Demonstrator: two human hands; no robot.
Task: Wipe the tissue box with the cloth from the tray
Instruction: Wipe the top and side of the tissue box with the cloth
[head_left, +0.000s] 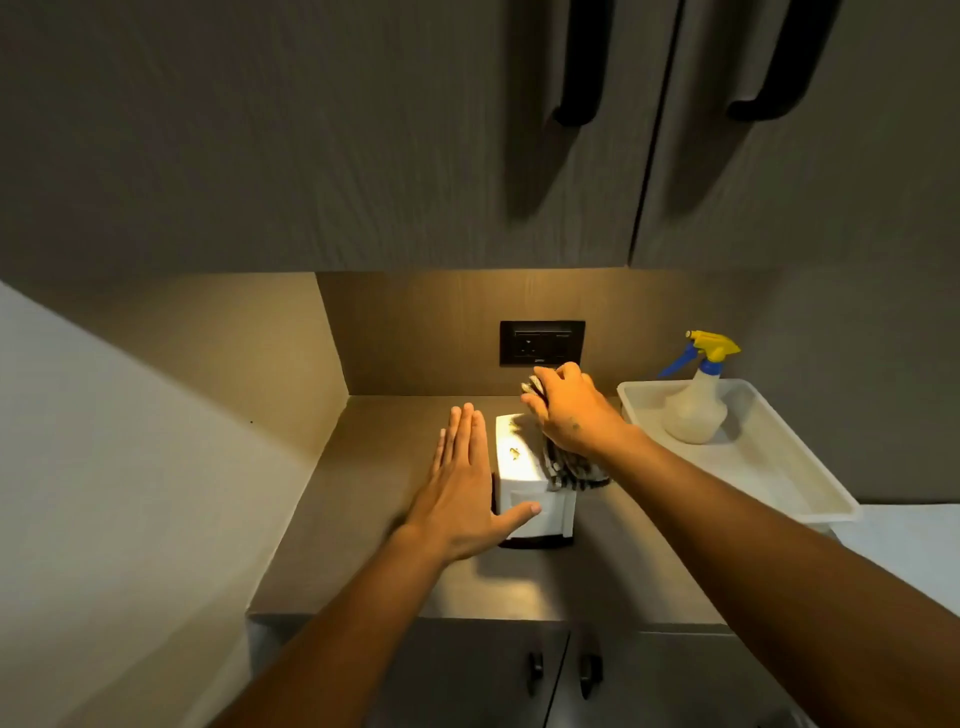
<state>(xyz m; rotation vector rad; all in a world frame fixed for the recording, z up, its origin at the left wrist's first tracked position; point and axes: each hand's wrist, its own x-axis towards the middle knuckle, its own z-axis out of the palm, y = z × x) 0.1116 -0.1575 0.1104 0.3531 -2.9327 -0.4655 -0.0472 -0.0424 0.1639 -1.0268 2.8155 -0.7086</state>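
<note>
A white tissue box (519, 467) stands on the brown counter (597, 561) under the cabinet light. My left hand (462, 483) lies flat against the box's left side, fingers straight and together, thumb across its front. My right hand (571, 410) is closed on a striped black-and-white cloth (569, 470) and presses it on the far right part of the box's top. The cloth hangs down the box's right side. The white tray (769, 467) sits to the right, apart from both hands.
In the tray stands a spray bottle (696, 405) with a yellow and blue trigger. A black wall socket (542, 343) is on the back wall right behind my right hand. Upper cabinets with black handles (582, 67) hang overhead. A wall closes the left side.
</note>
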